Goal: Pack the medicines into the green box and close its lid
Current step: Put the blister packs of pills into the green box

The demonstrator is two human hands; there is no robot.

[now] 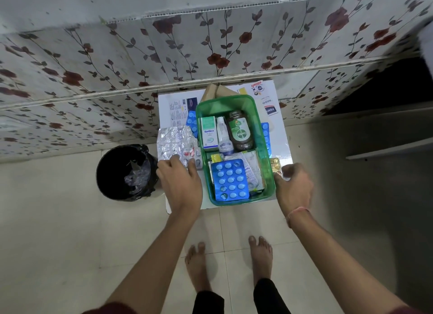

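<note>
Head view: green box lengthwise away; hands' grips, left, right, unclear.

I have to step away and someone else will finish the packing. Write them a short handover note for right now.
Left hand: resting on the silver blister strips left of the green box, fingers on them, not lifted.
Right hand: at the box's right near corner, beside a gold blister strip; grip unclear.
Already in the box: Optibex carton, white bottle, Dettol bottle, blue tablet strip, some sachets.
Still outside: silver strips, gold strip, blue strips on both sides of the box.
Left to do: pack those, then close the lid; no lid can be made out in view.
</note>
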